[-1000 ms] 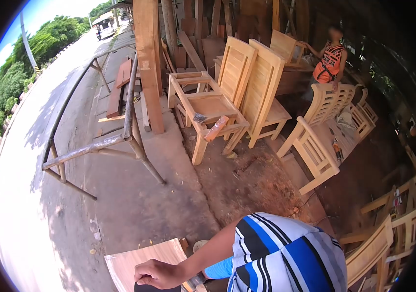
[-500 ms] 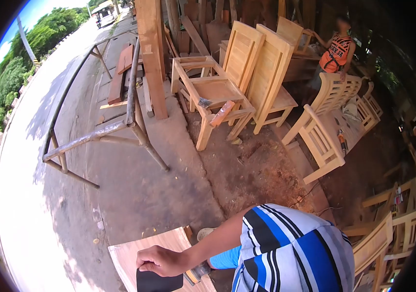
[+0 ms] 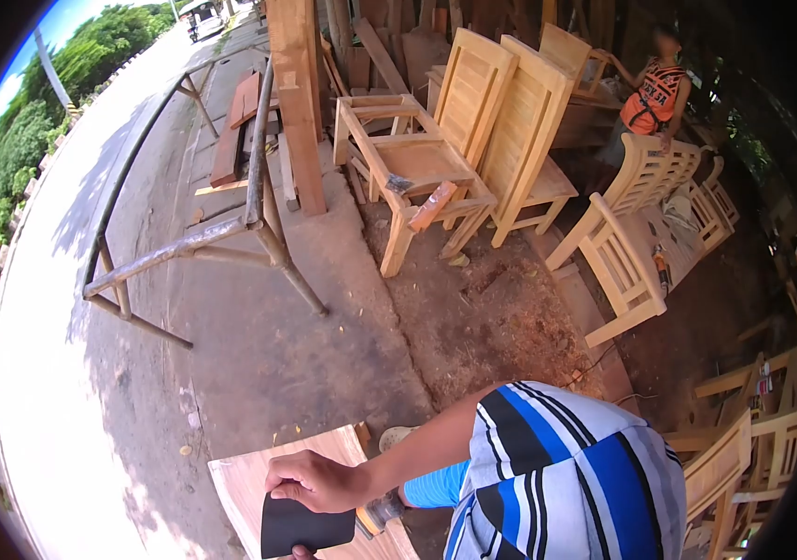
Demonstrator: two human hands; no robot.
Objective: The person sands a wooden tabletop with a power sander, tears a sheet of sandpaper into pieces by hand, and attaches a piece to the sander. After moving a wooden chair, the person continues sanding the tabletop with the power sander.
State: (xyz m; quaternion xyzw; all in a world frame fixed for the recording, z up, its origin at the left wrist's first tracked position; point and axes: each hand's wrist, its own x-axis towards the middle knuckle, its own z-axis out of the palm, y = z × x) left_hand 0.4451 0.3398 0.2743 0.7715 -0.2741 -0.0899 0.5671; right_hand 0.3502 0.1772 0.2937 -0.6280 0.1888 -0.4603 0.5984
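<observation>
My right hand (image 3: 316,481) pinches the top edge of a black sheet of sandpaper (image 3: 305,528), which hangs over a pale wooden panel (image 3: 240,476). At the sheet's lower edge, a fingertip of my left hand (image 3: 302,553) shows against it; the rest of that hand is out of frame. Right of the sheet, a dark and yellow object (image 3: 378,515), partly hidden, rests on the panel. The striped sleeve (image 3: 576,467) of my right arm fills the lower middle.
Unfinished wooden chair frames (image 3: 417,154) and a slatted bench (image 3: 622,252) stand ahead. Beyond the bench is a person in an orange top (image 3: 655,98). A metal pipe frame (image 3: 174,257) stands left, beside a thick wooden post (image 3: 296,112). More furniture parts (image 3: 720,467) lie right.
My right hand has risen slightly, and more of the black sandpaper shows below it. A fingertip of my left hand has appeared at the sheet's lower edge. The view has shifted slightly.
</observation>
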